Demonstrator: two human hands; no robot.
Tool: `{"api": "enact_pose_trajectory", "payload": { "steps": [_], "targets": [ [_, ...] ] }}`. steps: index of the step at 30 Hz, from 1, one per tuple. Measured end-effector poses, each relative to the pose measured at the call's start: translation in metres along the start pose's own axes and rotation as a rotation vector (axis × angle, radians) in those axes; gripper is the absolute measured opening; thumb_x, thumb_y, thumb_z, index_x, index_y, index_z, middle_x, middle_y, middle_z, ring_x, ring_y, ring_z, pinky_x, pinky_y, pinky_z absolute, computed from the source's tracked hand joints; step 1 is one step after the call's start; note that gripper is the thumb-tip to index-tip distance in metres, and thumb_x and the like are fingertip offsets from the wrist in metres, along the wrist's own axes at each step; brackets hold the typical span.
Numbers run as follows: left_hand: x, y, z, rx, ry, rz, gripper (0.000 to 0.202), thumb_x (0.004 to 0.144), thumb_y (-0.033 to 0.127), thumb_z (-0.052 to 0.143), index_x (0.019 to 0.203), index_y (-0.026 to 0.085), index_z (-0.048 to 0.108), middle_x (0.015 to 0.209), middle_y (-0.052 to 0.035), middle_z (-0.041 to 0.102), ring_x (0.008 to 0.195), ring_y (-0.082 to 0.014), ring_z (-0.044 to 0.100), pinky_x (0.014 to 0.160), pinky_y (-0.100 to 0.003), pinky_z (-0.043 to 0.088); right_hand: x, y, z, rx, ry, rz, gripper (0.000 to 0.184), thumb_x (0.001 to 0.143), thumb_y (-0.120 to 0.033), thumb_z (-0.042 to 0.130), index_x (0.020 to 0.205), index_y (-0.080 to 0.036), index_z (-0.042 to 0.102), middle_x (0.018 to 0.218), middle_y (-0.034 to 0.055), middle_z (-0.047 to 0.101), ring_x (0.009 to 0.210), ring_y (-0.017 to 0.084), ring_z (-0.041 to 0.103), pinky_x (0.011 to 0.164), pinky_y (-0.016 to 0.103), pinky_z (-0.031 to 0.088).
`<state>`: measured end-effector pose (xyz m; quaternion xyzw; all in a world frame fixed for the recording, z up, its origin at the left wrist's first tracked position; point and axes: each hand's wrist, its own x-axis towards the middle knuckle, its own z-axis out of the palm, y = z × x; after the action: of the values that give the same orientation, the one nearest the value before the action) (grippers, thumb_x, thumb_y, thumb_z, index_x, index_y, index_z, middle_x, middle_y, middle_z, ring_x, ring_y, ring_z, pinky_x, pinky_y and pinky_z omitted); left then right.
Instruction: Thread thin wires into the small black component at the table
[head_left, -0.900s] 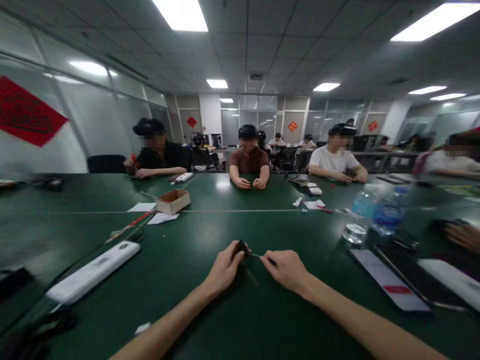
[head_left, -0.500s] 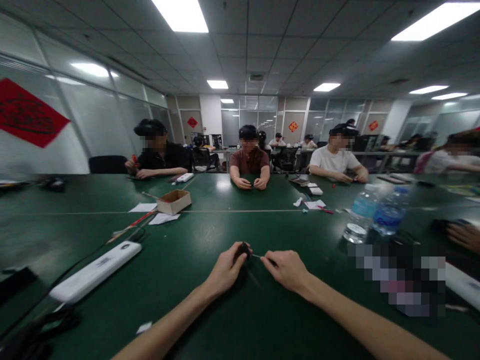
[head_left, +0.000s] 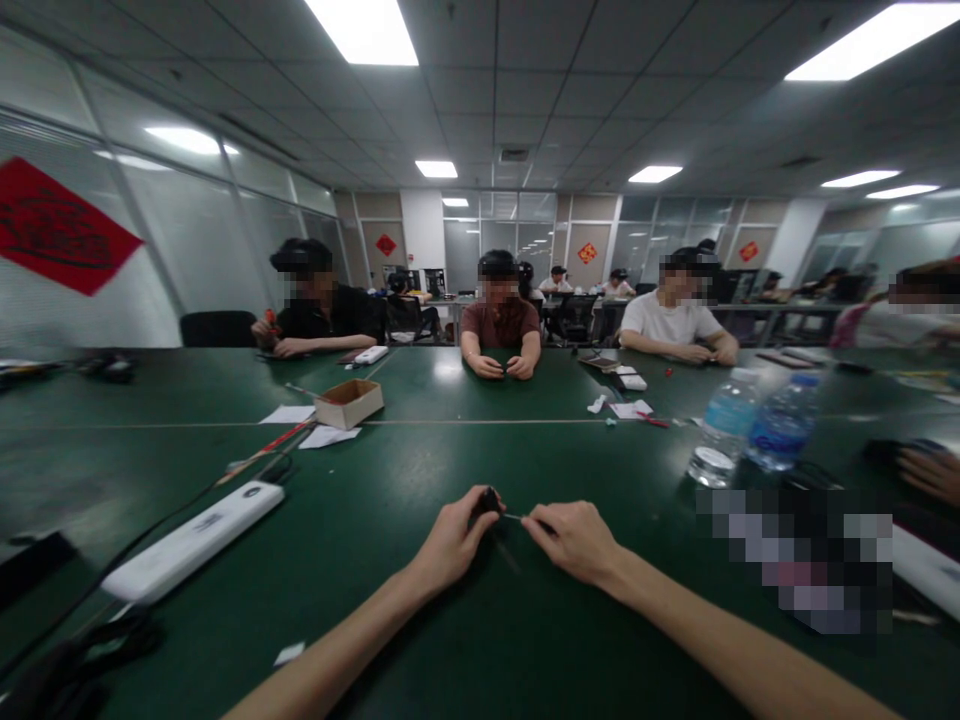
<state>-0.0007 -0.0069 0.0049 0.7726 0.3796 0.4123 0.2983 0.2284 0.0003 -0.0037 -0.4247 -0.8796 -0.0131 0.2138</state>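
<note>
My left hand (head_left: 452,540) rests on the green table (head_left: 390,600) with its fingers pinched round a small dark object (head_left: 488,498). My right hand (head_left: 571,540) lies just to its right, thumb and forefinger pinched on a thin tool (head_left: 517,517) whose tip points at the dark object. The two hands are a few centimetres apart. What the small dark object is cannot be made out.
A white power strip (head_left: 191,541) with a black cable lies to my left. Two water bottles (head_left: 724,426) stand to the right, beside a blurred-out patch. A small cardboard box (head_left: 349,402), papers and red pens sit farther off. Several people sit along the far side.
My hands stay almost still; the left hand has lifted the dark object slightly. The view has shifted a little.
</note>
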Motion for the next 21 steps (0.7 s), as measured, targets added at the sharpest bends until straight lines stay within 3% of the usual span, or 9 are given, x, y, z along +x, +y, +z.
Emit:
{"api": "enact_pose_trajectory", "payload": {
  "steps": [21],
  "targets": [
    [0.0003, 0.0025, 0.0004, 0.021, 0.023, -0.002, 0.018, 0.093, 0.030, 0.045, 0.105, 0.020, 0.056, 0.101, -0.0051, 0.064, 0.093, -0.0190, 0.060, 0.084, -0.028, 0.045, 0.0006, -0.0013, 0.0018, -0.015, 0.021, 0.009, 0.037, 0.100, -0.039, 0.035, 0.080, -0.020, 0.061, 0.068, 0.0000, 0.063, 0.058, 0.012, 0.055, 0.057, 0.024, 0.032]
  ]
}}
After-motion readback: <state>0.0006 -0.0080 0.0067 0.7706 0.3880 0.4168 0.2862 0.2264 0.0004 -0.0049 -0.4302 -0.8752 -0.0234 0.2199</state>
